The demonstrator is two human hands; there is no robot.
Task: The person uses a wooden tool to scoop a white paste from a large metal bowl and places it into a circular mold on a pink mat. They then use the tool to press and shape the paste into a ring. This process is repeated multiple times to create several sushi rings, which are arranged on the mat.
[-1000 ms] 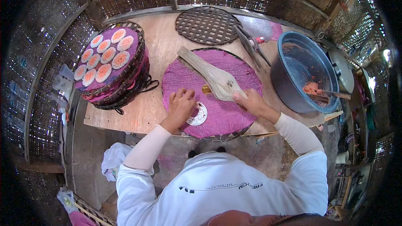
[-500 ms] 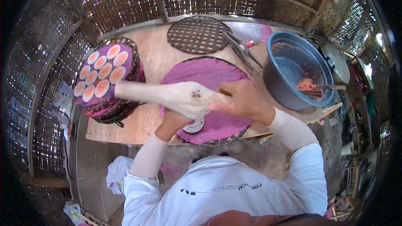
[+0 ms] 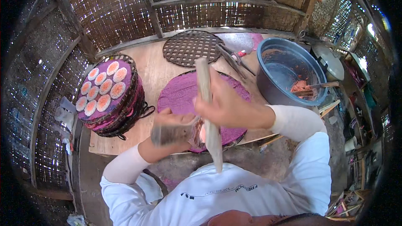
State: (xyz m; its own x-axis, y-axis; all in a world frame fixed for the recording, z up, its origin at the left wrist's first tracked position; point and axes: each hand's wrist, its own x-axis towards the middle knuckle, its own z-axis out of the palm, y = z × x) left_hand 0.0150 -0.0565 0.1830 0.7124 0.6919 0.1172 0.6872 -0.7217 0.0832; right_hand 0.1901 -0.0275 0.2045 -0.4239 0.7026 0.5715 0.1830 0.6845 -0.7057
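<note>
My right hand is closed around a long, pale wooden paddle, held nearly upright in the picture and seen edge-on. My left hand grips a metal cylinder, blurred by motion and tilted on its side. Pink dough shows at the cylinder's right end, partly hidden behind the paddle. Both hands are above a round tray covered with purple cloth. To the left, a stack of similar trays bears several round white pieces with orange-pink centres.
On the right stands a deep blue-grey tub with pink dough and a wooden-handled tool inside. A dark open-weave tray lies at the back, beside dark tongs-like tools. A lidded pot sits behind the tub.
The paddle has swung from lying crosswise to nearly upright in my right hand. My left hand has tipped the metal cylinder onto its side, away from the cloth. The view has shifted slightly.
</note>
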